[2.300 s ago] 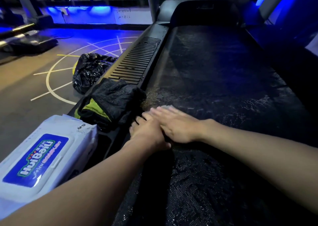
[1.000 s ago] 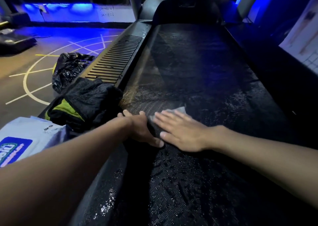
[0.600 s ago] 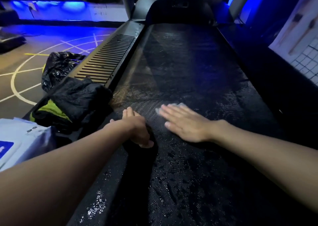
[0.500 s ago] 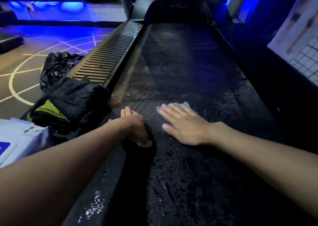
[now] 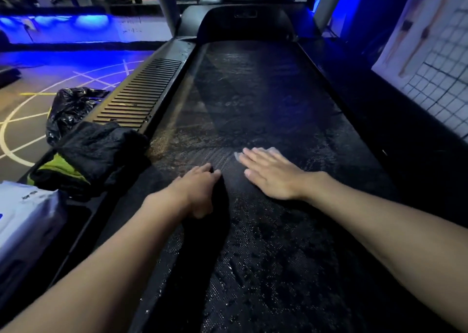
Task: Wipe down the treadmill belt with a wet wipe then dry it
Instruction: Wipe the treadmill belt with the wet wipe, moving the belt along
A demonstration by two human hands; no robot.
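Observation:
The black treadmill belt [image 5: 253,99] runs away from me, glistening with wet streaks and droplets. My right hand [image 5: 271,174] lies flat on the belt, pressing down a white wet wipe [image 5: 272,150] whose edge shows past the fingertips. My left hand [image 5: 196,189] rests palm down near the belt's left edge, fingers spread, holding nothing. A dark cloth [image 5: 96,150] with a yellow-green lining lies bundled on the left side rail.
A pack of wet wipes [image 5: 25,213] sits on the left rail close to me. A black rubbish bag [image 5: 68,107] lies on the floor beside the ribbed left rail [image 5: 141,97]. A tiled wall [image 5: 435,74] rises at the right.
My right hand has slid the wipe to the right across the belt, away from my left hand. My left hand has stayed near the left edge.

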